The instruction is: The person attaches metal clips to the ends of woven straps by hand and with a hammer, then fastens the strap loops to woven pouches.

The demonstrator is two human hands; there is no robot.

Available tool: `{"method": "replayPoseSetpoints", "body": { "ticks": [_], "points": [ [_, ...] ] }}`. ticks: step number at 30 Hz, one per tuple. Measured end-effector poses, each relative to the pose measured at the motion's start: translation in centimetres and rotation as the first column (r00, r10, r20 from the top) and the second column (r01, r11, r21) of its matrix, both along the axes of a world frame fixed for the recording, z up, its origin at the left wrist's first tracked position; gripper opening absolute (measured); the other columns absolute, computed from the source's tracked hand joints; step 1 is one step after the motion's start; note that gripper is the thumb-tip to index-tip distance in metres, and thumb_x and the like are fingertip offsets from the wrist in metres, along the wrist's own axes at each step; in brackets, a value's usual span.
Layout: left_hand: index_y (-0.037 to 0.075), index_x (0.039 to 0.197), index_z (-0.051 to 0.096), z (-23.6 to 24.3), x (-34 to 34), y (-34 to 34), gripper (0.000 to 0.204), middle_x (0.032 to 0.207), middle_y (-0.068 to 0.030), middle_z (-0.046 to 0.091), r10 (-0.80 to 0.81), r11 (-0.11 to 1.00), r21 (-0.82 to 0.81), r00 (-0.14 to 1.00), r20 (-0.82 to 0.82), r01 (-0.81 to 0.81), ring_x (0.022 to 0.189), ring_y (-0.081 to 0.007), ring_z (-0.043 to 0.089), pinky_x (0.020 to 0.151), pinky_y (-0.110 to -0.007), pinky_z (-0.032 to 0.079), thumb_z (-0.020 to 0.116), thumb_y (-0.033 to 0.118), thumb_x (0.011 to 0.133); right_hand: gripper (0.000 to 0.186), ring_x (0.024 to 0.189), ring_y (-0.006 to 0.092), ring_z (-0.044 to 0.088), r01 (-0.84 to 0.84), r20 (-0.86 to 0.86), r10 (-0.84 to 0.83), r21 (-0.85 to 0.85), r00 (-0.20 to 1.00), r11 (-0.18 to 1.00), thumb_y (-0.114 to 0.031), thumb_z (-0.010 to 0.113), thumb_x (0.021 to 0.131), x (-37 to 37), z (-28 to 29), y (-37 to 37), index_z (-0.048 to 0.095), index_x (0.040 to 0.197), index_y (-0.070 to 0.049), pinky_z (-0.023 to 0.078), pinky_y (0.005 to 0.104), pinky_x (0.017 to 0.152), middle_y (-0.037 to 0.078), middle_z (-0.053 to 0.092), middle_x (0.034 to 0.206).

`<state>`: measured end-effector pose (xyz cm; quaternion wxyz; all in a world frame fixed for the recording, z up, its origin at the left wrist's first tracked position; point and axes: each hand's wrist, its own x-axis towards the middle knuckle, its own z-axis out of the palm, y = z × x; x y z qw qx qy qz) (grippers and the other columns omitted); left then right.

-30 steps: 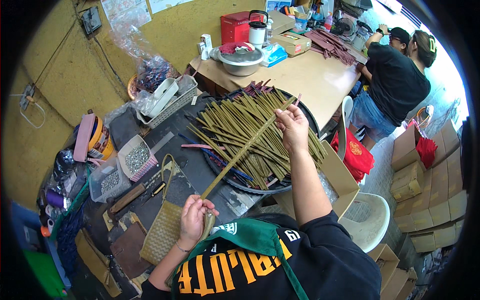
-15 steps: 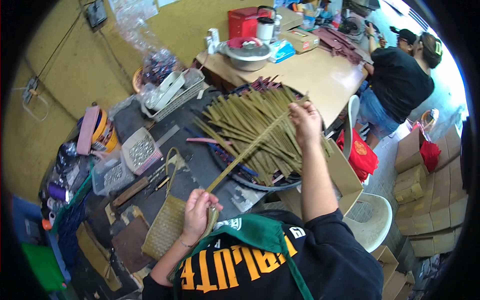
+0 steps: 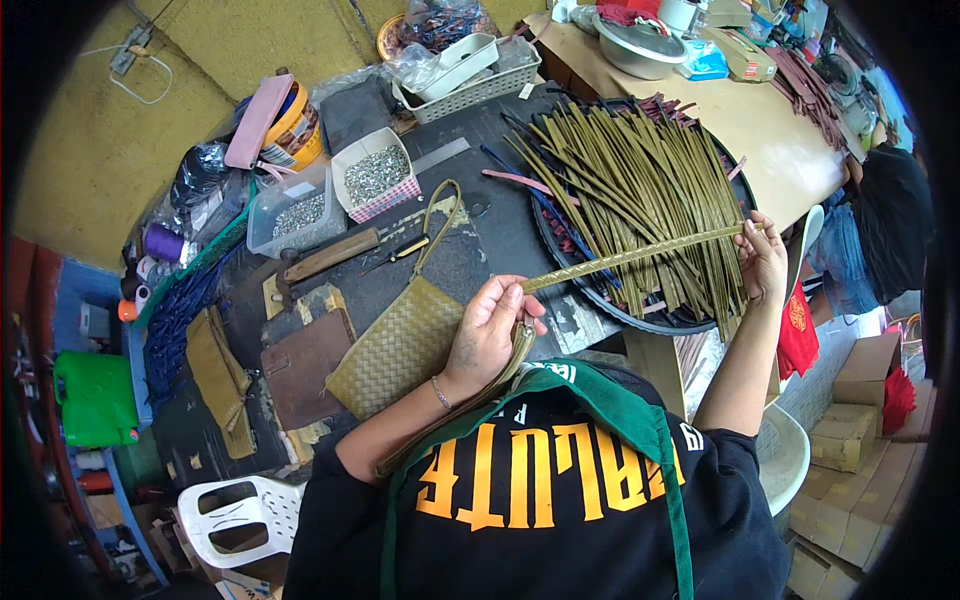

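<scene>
An olive braided strap stretches between my hands. My left hand grips its near part, with a length hanging back toward my arm and a small metal piece by my fingers. My right hand pinches the far end over a round black tray heaped with olive strips, with pink, blue and maroon ones underneath. Left of my left hand lies a woven olive pouch with a wrist loop, beside a brown leather piece, folded tan pieces, a hammer and a yellow-handled tool.
Rivet containers, a basket and a spool line the dark worktable's back. A tan table holds a steel bowl. A co-worker stands right. Around me are chairs and cardboard boxes.
The view has swung left. The strap has gone from a steep diagonal to a flatter line as both hands moved right in view, still gripping it. The co-worker now shows at the right rim.
</scene>
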<state>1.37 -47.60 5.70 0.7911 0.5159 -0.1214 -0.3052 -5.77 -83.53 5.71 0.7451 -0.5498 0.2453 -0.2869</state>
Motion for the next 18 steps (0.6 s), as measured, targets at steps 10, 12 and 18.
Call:
{"method": "replayPoseSetpoints", "body": {
  "ticks": [10,12,18],
  "points": [
    [0.003,0.099,0.039,0.0,-0.2,0.0,0.019,0.076,-0.0085,0.051,-0.004,1.000,0.005,0.999,0.035,0.004,0.065,-0.0139,0.053,0.058,-0.022,0.043,0.031,0.016,0.088,0.009,0.057,0.0106,0.055,0.061,0.001,-0.061,0.047,0.998,0.997,-0.003,0.053,0.076,-0.7,0.1,0.4,0.048,0.083,-0.004,0.042,0.0156,0.046,0.007,0.057,0.073],
    [0.002,0.099,0.039,0.0,-0.2,0.0,0.019,0.075,-0.0083,0.051,-0.001,1.000,-0.005,1.000,0.022,0.001,0.065,-0.0138,0.053,0.058,-0.021,0.043,0.031,0.016,0.088,0.008,0.056,0.0113,0.054,-0.049,-0.021,0.048,-0.063,0.999,0.997,-0.001,0.054,0.074,-1.6,-0.4,-1.0,0.048,0.078,-0.004,0.041,0.0165,0.046,0.008,0.057,0.071],
    [0.002,0.097,0.040,0.1,-0.1,0.2,0.019,0.072,-0.0076,0.051,0.004,1.000,0.011,0.999,0.034,-0.005,0.065,-0.0132,0.054,0.056,-0.020,0.043,0.032,0.017,0.088,0.008,0.056,0.0120,0.054,-0.677,-0.695,0.370,-0.227,0.616,0.700,0.002,0.060,0.065,-3.4,1.8,-0.3,0.054,0.072,0.001,0.044,0.0227,0.053,0.006,0.056,0.061]
  ]
}}
